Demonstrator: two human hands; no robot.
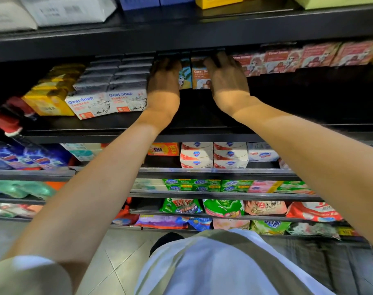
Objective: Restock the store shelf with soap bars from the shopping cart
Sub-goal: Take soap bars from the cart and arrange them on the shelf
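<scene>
1. Store aisle, black metal shelving, tiers of packaged soaps and detergents below, tiled floor underfoot; shopping cart nowhere in view.
2. Deep in the shadow of the soap shelf [202, 122]: two boxed soap bars, set back from its front lip, under the tier above.
3. Left hand [164, 77] against the left side of the teal soap box [185, 74], fingers reaching back into the dark; real grip or mere press, impossible to tell.
4. Right hand [226, 75] draped over the orange Goat Soap box [199, 78], fingers curled across its top and right edge, apparently holding.
5. Both boxes upright on a narrow edge, printed faces toward the aisle, long axis seemingly running back into the shelf.
6. Left of them, the white Goat Soap row [109, 103]; right, the pink boxes [309, 58] further back.
7. Best handling, probably: squeeze the pair together, slide back squarely, keep faces flush and labels forward.
8. Risk: tipping a box in the dim gap.
</scene>
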